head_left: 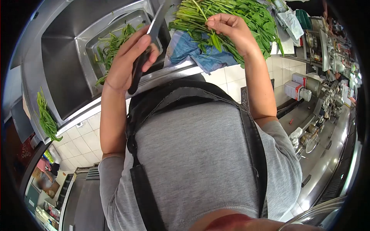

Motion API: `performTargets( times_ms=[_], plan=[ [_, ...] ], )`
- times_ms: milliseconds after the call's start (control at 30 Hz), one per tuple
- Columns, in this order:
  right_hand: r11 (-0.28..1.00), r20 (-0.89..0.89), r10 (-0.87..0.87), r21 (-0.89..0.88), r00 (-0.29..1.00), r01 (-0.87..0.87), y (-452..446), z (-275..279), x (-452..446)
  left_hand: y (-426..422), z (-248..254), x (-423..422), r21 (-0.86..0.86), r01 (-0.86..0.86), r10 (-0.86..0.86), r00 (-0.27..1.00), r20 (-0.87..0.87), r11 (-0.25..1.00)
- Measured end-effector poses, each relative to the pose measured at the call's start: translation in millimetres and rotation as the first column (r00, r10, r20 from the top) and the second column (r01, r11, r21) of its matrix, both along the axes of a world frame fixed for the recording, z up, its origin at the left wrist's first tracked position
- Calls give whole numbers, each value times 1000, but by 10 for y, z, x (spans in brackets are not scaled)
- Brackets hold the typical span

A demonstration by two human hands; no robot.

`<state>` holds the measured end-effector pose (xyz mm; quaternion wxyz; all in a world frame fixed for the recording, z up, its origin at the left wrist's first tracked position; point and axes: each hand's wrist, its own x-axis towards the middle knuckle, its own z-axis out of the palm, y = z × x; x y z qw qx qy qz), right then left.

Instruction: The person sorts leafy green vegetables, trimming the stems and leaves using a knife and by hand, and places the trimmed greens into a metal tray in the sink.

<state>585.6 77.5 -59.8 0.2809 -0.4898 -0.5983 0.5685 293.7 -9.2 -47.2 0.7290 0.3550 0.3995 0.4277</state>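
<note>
My left hand [131, 57] is closed around the black handle [138, 71] of a knife [158, 21], its blade pointing up and away from me. Beneath it, a metal tray [92, 75] in the sink holds cut green stems [115, 46]. My right hand [230, 30] pinches a leafy green stem [201, 11] between thumb and fingertips. Under and around that hand spreads a large heap of leafy greens [250, 19], partly on a blue cloth or bag [192, 50]. Part of the knife handle is hidden by my fingers.
The steel sink [58, 57] lies on the left, with a small bunch of greens [47, 115] on its left rim. Metal cans [304, 84] and pans stand along the right. Another person [44, 181] appears at the lower left.
</note>
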Motion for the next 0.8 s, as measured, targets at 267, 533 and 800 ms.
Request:
performTargets(
  times_ms=[267,533,800],
  plan=[
    [996,-127,-23,-84,992,12,74,212,275,202,204,376,120,106,-97,992,-80,987],
    [793,257,-581,393,773,465,468,207,2336,-28,-30,13,-11,-135,131,977,-168,991],
    [643,643,-672,753,367,-141,806,-277,2547,-13,47,-28,-14,-220,214,959,-187,975]
  ],
)
